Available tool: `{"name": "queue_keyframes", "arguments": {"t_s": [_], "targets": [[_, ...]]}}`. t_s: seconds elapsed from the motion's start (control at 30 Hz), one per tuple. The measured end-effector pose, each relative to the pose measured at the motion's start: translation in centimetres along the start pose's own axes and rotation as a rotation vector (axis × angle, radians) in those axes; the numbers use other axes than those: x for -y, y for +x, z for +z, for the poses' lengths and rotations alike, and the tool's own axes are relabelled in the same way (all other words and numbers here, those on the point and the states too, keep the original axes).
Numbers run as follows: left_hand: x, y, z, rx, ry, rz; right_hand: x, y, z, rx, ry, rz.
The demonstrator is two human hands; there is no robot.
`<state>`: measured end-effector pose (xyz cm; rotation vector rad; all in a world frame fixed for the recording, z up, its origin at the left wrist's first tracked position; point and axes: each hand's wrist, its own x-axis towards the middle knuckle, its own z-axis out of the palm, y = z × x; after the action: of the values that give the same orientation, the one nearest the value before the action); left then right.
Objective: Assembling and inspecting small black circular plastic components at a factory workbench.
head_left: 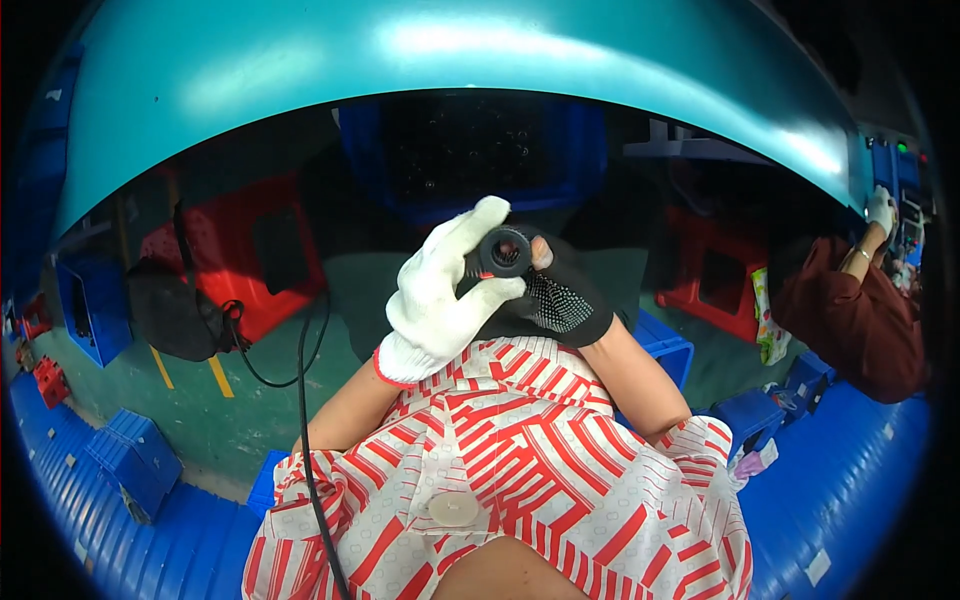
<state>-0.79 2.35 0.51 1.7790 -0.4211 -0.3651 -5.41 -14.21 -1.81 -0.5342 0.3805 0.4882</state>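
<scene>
A short black tube (508, 270) with a round hole is held up in front of my body, its open end toward me. My left hand (436, 285), in a white knitted glove, curves around its left side, with the thumb along its lower edge and a finger above it. My right hand (568, 298), in a black glove with white dots, holds it from the right; a bare fingertip shows beside the rim. A small red spot shows just under the tube, too small to make out.
A teal table edge (300, 75) curves across the far side. Beneath it stands a blue crate (395, 185) with dark contents. Red stools (215, 250) stand on both sides, a black cable (302, 400) hangs by my left arm, and a co-worker (850, 320) sits at right.
</scene>
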Motion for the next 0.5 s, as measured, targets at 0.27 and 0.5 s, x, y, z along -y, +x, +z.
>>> {"name": "queue_keyframes", "arguments": {"t_s": [0.27, 0.5], "targets": [[1.4, 0.1, -0.2, -0.027, -0.835, -0.484, 2.0, 0.3, 1.0, -0.214, -1.416, -0.673], [2.5, 0.3, 0.1, -0.001, -1.059, -0.543, 1.6, 0.8, 1.2, -0.179, -1.428, -0.774]]}}
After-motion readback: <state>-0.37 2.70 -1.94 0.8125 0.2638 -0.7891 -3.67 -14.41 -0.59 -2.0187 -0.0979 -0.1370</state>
